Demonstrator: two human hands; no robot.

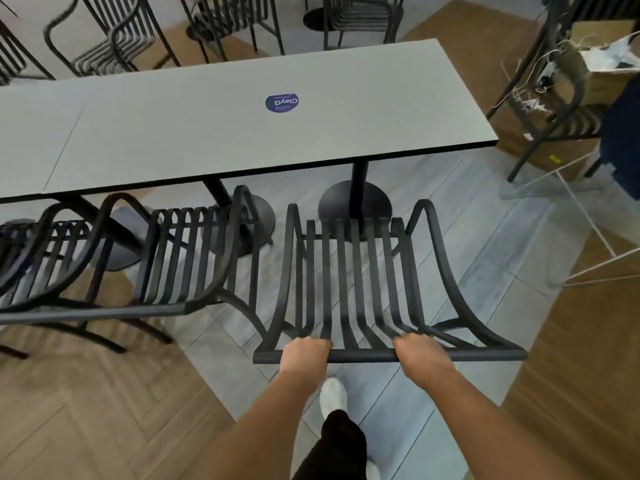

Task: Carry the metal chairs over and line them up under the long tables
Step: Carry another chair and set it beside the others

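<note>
- Black metal is filling the near view: the held chair (pixel 360 282) is facing the long table (pixel 242 119), its slatted seat pointing at the round pedestal base (pixel 353 206), its front edge seeming not yet under the tabletop.
- Both hands are curling over the chair's top rail (pixel 388 356): the left hand (pixel 304 351) is gripping left of centre, the right hand (pixel 417 351) is gripping right of centre.
- Whether the chair's legs are touching the floor I cannot tell; they are hiding beneath the seat.
- Likely trouble is coming from the pedestal base: pushing straight ahead is risking the front legs striking or riding up on it, stopping the chair short or tipping it.
- To the left, a neighbouring chair (pixel 194 258) is standing just beside, its armrest close to the held chair's left arm; any drift leftward is risking the two frames clashing or hooking together.
- With both grips sitting near the rail's middle, a snag at one front corner could be twisting the chair in the hands.
- A white shoe (pixel 333 393) is stepping just below the rail; a rear leg could be catching that foot.
- Uneven spacing beside the neighbour is the quieter risk, spoiling the row.
</note>
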